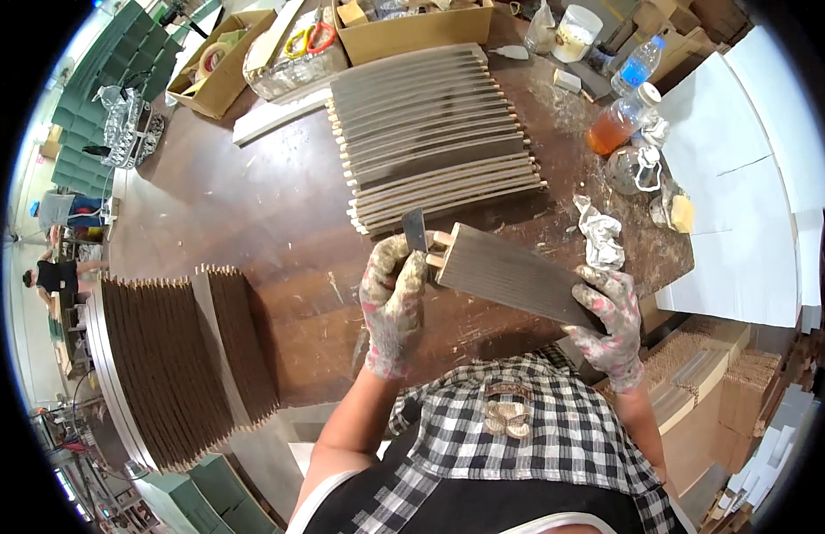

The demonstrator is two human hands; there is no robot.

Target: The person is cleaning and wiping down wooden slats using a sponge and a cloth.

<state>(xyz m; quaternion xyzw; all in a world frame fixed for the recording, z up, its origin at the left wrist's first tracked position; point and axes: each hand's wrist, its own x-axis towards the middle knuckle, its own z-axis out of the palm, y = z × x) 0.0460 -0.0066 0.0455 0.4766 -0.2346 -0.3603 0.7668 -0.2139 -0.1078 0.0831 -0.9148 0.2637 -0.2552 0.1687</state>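
Observation:
In stained, paint-spotted work gloves, both my hands are over the near part of the table. My left hand (394, 294) pinches a dark-bladed scraper (414, 230), its blade pointing up beside the pegs on the left end of a board. That grey-brown wooden board (515, 276) slants down to the right, with two pale pegs sticking out of its left end. My right hand (612, 320) grips its right end, fingers along the upper edge and thumb below. Just beyond lies a row of similar boards (439, 133), pale pegs showing at both ends.
More boards stand stacked (167, 369) at the left. Across the table's far edge are a cardboard box (417, 37), scissors (321, 37) and a white strip (279, 117). Bottles (619, 123), a white tub (576, 34) and crumpled paper (599, 233) sit at the right.

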